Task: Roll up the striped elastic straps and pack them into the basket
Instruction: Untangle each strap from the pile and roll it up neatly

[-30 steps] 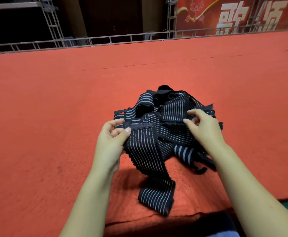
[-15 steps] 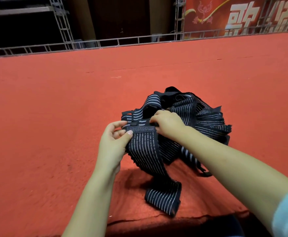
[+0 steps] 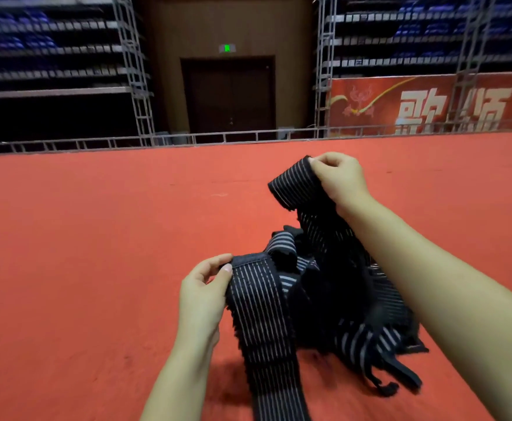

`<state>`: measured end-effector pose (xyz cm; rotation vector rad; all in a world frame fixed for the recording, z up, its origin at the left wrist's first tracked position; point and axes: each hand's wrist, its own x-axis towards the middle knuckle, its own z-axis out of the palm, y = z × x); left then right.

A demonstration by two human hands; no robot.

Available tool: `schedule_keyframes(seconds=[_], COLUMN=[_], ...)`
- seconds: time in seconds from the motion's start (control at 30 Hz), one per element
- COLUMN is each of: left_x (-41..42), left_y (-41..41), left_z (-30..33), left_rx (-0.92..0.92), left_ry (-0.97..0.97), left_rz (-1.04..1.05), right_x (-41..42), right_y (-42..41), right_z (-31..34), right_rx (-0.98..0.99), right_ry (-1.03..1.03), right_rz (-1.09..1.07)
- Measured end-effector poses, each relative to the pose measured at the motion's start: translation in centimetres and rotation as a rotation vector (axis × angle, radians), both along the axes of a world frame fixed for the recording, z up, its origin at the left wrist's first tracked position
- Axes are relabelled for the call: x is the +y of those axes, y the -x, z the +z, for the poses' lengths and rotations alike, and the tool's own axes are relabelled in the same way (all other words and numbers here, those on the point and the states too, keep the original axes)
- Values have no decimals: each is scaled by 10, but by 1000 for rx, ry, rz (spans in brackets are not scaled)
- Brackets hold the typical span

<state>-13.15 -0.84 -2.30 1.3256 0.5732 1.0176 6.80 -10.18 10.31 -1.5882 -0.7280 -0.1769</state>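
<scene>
Two bare hands of mine are at work over a red carpet (image 3: 81, 268). Nearest me, my left hand (image 3: 201, 294) pinches the stitched end of a striped elastic strap (image 3: 261, 323) between thumb and curled fingers; the strap hangs down from that grip and runs out of the bottom of the view. Just beyond and to the right of it lies the heap of striped straps (image 3: 349, 323), a dark tangle resting on the carpet, with a few thin loose ends trailing toward me at its right side. My right forearm crosses over that heap. Farther out and higher, my right hand (image 3: 338, 177) is curled around the top of another strap (image 3: 294, 185), pinching it; that strap drapes down from my fingers into the heap. I cannot tell whether the two held pieces are one length or two. Past the carpet's far edge runs a low metal truss rail (image 3: 188, 139). Behind it stand tiered seats on scaffolding, a dark double door (image 3: 229, 95) with a green sign above, and a red banner (image 3: 415, 104) with pale characters on the right.
</scene>
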Motion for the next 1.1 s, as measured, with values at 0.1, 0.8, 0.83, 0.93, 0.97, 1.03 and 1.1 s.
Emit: schedule_keyframes(seconds=[0.1, 0.8, 0.83, 0.93, 0.97, 1.03, 1.1], left_x=[3, -21, -19, -11, -9, -6, -4], left_y=[-3, 5, 8, 15, 17, 22, 25], left_z=[16, -23, -24, -27, -27, -27, -25], left_rx=[-67, 205, 211, 228, 226, 207, 177], left_ry=[19, 38, 24, -24, -39, -55, -60], left_rz=[12, -121, -129, -157, -173, -216, -259], right_x=[2, -61, -65, -67, -65, -56, -41], right_y=[10, 117, 110, 76, 67, 52, 43], right_z=[38, -136, -137, -140, -140, -140, -140], right_rx=[64, 327, 301, -118, -220, -324, -397], right_ry=[-188, 180, 136, 334, 421, 531, 629], right_rz=[103, 496, 419, 105, 100, 212, 349])
